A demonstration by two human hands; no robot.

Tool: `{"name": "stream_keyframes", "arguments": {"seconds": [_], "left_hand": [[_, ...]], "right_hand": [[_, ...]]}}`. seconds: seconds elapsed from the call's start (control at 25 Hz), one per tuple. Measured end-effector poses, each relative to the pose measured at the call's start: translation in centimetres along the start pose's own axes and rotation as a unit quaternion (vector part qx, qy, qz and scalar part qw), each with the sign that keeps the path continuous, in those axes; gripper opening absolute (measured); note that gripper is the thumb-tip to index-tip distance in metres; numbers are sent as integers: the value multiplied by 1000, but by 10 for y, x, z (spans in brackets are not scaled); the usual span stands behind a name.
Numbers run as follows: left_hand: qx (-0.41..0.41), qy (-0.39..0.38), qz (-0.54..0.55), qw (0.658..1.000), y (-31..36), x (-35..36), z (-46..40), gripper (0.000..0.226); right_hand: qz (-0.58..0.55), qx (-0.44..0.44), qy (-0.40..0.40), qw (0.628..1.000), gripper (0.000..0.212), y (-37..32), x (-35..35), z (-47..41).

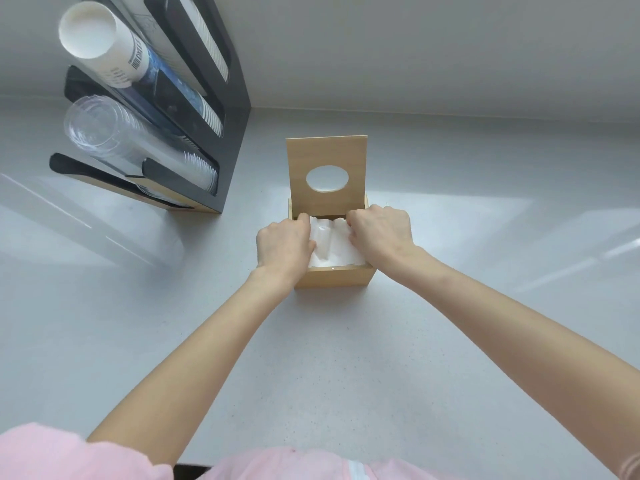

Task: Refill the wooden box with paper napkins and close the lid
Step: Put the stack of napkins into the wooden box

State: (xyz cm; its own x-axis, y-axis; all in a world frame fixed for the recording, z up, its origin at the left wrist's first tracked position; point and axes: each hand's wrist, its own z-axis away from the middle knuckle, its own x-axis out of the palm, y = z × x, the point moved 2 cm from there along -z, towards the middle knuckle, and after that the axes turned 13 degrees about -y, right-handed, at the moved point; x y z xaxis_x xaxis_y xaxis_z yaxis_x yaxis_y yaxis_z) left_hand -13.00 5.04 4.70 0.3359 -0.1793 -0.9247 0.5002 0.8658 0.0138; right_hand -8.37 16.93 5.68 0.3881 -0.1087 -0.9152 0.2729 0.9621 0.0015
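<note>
A light wooden box (pixel 334 278) stands on the pale counter in the middle of the view. Its hinged lid (pixel 327 157) is raised upright at the back and has an oval hole in it. White paper napkins (pixel 332 242) fill the inside of the box. My left hand (pixel 284 244) reaches in at the left side, fingers curled down onto the napkins. My right hand (pixel 381 233) does the same at the right side. The fingertips of both hands are hidden inside the box among the napkins.
A black cup dispenser rack (pixel 221 109) stands at the back left, holding a stack of white paper cups (pixel 104 39) and a stack of clear plastic cups (pixel 100 129). A grey wall runs behind the counter (pixel 450 341).
</note>
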Motion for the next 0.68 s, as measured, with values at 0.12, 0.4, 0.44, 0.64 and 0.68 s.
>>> {"name": "stream_keyframes", "arguments": {"seconds": [0.12,0.4,0.44,0.64,0.68], "left_hand": [[2,-29,-53,998,5,3,-3,23],[20,-56,-100,993,8,2,-5,20],[27,-58,-100,993,7,1,-4,22],[36,-25,-67,997,3,-13,-1,19],[39,-11,-56,998,1,-18,-1,20]], "right_hand": [[44,-3,-20,999,44,-5,5,-3],[57,-6,-31,998,15,-3,3,-7],[49,-8,-35,998,13,-2,2,-6],[-23,-32,9,999,35,7,-1,-2],[-33,-45,22,998,36,8,-3,0]]}}
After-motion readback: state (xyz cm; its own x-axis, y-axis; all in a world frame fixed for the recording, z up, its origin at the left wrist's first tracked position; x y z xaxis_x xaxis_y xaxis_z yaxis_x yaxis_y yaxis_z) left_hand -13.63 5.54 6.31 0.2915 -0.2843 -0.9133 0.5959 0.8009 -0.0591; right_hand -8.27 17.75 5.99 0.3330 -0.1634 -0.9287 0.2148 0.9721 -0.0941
